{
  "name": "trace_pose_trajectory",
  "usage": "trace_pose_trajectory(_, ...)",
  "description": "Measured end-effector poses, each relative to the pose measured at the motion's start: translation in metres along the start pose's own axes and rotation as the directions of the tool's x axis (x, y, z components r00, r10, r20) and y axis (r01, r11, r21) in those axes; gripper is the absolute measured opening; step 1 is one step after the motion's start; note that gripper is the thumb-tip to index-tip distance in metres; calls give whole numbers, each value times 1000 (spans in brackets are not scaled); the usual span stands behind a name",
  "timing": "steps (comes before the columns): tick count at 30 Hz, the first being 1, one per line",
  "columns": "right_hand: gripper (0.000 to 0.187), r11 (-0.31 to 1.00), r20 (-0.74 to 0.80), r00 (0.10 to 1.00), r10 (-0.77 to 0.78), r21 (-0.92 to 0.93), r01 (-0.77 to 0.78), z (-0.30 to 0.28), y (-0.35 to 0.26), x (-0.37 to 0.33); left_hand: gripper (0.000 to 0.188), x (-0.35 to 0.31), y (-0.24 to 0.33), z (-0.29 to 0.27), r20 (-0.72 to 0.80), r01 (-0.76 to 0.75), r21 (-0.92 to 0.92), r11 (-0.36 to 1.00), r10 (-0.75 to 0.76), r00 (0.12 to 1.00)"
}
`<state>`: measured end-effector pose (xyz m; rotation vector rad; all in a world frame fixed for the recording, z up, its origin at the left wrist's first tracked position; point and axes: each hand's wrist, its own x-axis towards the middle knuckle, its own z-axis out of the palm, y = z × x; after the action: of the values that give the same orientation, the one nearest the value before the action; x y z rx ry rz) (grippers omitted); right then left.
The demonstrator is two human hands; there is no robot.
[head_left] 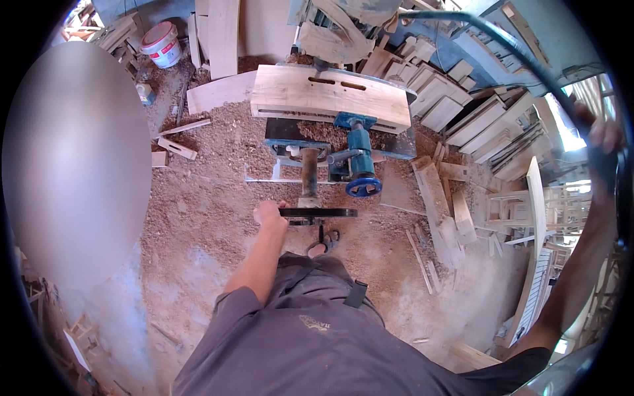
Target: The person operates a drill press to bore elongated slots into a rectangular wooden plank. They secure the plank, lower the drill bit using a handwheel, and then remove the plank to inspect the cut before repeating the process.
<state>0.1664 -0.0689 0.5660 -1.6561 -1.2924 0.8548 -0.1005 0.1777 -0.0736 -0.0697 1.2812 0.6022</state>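
Note:
My left hand (269,214) is closed around the left rim of a black handwheel (323,212), seen edge-on at the end of a rusty shaft. Raised at the far right, my right hand (602,135) grips the end of a long curved blue-green lever (498,38). A pale wooden workpiece (297,92) lies on the machine table (399,142), with two short slots on its top and a long groove along its near side. Against that near side sits a blue clamp (360,148) with a small blue handwheel (363,187). Shavings lie under the workpiece.
Wood shavings cover the floor (198,191). Offcuts and boards (442,109) are stacked at the right, and a beam (436,211) lies near the machine. A white and red bucket (160,45) stands at the back left. A blurred oval hides much of the left side.

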Motion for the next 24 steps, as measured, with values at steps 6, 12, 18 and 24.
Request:
trace_pose_trajectory(6,53,800,-108,978,176,-563,-206,104,13,20,79,-35,4,10,-46,-183,168,969,193,980)
trace_pose_trajectory(12,80,517,-378,871,315,-701,-491,165,35,2,57,23,13,0,-51,131,85,988,-127,991)
trace_pose_trajectory(18,79,683,-537,690,486,-260,-683,201,66,5,44,-11,2,21,-231,-64,32,997,70,970)
trace_pose_trajectory(24,78,609,-551,708,441,-396,-688,229,108,-3,17,-1,29,10,-115,141,146,979,-125,985)
